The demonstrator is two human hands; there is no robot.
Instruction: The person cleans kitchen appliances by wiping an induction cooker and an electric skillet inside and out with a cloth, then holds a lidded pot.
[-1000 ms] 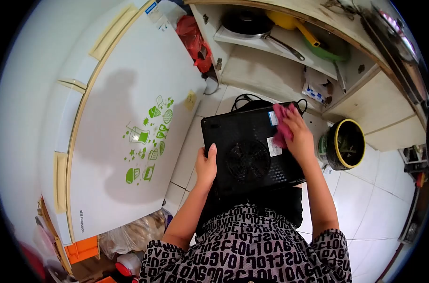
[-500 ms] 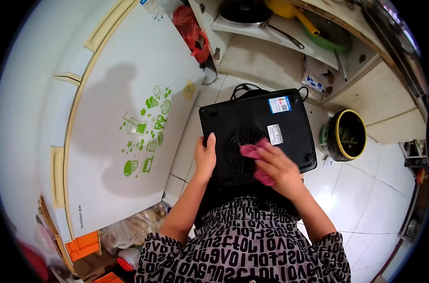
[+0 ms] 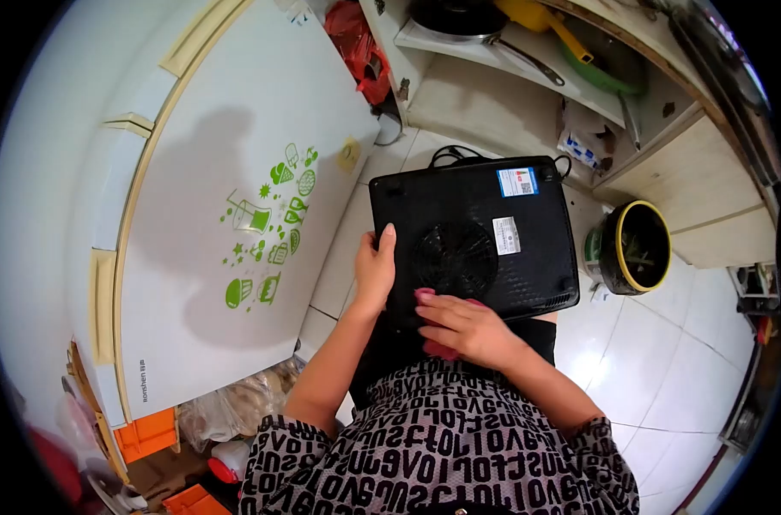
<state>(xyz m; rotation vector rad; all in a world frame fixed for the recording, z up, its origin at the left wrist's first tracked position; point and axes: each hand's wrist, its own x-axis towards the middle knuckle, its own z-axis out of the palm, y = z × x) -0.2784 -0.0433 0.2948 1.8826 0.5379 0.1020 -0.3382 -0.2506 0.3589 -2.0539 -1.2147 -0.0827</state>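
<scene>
A black flat appliance (image 3: 536,270) lies tilted over my lap, its underside with a round fan grille and two labels facing up. My left hand (image 3: 376,270) grips its left edge, thumb on top and the other fingers hidden beneath. My right hand (image 3: 472,330) presses a pink cloth (image 3: 440,349) against the lower edge of the underside, below the grille. Parts of the cloth stick out around the fingers. A black cord (image 3: 453,154) curls behind the far edge of the appliance.
A white refrigerator (image 3: 193,257) stands at the left. Ahead, an open cabinet (image 3: 493,99) holds a pan (image 3: 459,19) and other cookware. A yellow-rimmed bin (image 3: 620,249) is on the tiled floor at the right. Plastic bags and orange boxes lie lower left.
My right hand and the cloth have moved from the fan grille down and left to the appliance's lower edge. My left hand keeps its hold. The whole view has shifted slightly.
</scene>
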